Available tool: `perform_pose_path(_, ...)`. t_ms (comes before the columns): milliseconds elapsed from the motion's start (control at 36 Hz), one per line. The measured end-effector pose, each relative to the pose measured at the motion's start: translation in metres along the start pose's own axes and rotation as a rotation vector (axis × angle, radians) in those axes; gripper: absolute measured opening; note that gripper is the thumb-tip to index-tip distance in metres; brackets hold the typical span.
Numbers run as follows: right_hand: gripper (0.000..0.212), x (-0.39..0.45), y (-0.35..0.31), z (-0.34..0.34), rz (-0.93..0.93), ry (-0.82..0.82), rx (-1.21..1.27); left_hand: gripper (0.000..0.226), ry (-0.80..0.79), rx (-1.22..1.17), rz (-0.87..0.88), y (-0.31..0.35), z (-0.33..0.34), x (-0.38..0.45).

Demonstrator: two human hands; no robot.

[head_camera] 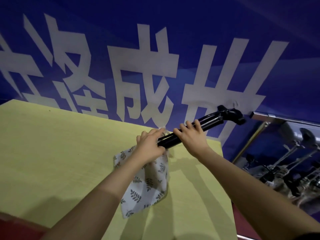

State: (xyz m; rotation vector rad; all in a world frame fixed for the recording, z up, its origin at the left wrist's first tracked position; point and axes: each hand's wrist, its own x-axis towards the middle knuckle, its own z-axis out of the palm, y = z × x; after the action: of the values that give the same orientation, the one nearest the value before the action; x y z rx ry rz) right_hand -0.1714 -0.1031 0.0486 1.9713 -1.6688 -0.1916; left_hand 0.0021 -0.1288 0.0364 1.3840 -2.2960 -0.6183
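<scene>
A black folded tripod (210,122) is held in the air above a yellow-green table (52,153), its head end pointing up to the right. My right hand (190,137) grips its bundled legs around the middle. My left hand (150,148) holds a white cloth with a leaf print (147,184) against the near end of the tripod legs. The cloth hangs down below my left wrist towards the table.
A blue banner (155,49) with large white characters covers the wall behind the table. At the right stands a mirror with a metal frame (277,118), reflecting stands and gear. The table's right edge (223,170) lies under my right forearm.
</scene>
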Motion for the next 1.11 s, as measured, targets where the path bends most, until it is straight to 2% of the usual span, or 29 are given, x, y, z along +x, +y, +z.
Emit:
perform_pose_path(83, 0.034, 0.01, 0.001, -0.004, -0.054, 0.194, -0.001, 0.07, 0.032, 0.028, -0.017, 0.006, 0.005, 0.006)
perform_pose_path(167, 0.019, 0.018, 0.005, -0.011, -0.097, 0.363, -0.023, 0.056, 0.083, -0.046, -0.06, 0.012, 0.004, 0.014)
perform_pose_path(250, 0.015, 0.02, 0.007, -0.014, -0.139, 0.41, -0.047, 0.039, 0.097, -0.022, -0.078, 0.016, 0.002, 0.019)
perform_pose_path(389, 0.029, 0.023, 0.014, -0.006, -0.171, 0.486, -0.016, 0.036, 0.082, 0.037, -0.034, 0.02, 0.003, 0.028)
perform_pose_path(472, 0.041, 0.021, 0.016, -0.001, -0.166, 0.51, 0.041, 0.036, 0.114, -0.026, -0.068, 0.014, 0.004, 0.03)
perform_pose_path(528, 0.04, 0.015, 0.014, 0.004, -0.092, 0.519, 0.129, 0.034, 0.134, -0.136, -0.107, 0.008, 0.002, 0.031)
perform_pose_path(583, 0.031, 0.008, 0.009, 0.009, 0.013, 0.417, 0.262, 0.032, 0.14, -0.252, -0.136, 0.002, -0.001, 0.031)
perform_pose_path(639, 0.026, 0.002, 0.003, 0.018, 0.109, 0.162, 0.452, 0.032, 0.142, -0.335, -0.156, 0.0, -0.006, 0.028)
perform_pose_path(667, 0.029, 0.001, -0.002, 0.024, 0.168, 0.03, 0.577, 0.033, 0.146, -0.364, -0.166, -0.002, -0.007, 0.027)
perform_pose_path(722, 0.042, 0.003, -0.01, 0.027, 0.304, -0.109, 0.859, 0.032, 0.156, -0.415, -0.174, -0.002, -0.011, 0.025)
perform_pose_path(778, 0.055, 0.011, -0.019, 0.026, 0.344, -0.163, 1.013, 0.031, 0.152, -0.447, -0.181, -0.004, -0.013, 0.022)
perform_pose_path(861, 0.065, 0.024, -0.031, 0.017, 0.251, -0.254, 1.065, 0.031, 0.153, -0.475, -0.194, -0.008, -0.013, 0.019)
perform_pose_path(917, 0.056, 0.031, -0.038, 0.012, 0.249, -0.285, 1.12, 0.032, 0.163, -0.489, -0.195, -0.011, -0.012, 0.016)
perform_pose_path(1000, 0.023, 0.037, -0.042, 0.011, 0.25, -0.315, 1.164, 0.03, 0.198, -0.529, -0.2, -0.017, -0.011, 0.01)
perform_pose_path(1111, 0.017, 0.033, -0.035, -0.001, 0.231, -0.314, 1.556, 0.039, 0.227, -0.606, -0.166, -0.022, -0.013, 0.007)
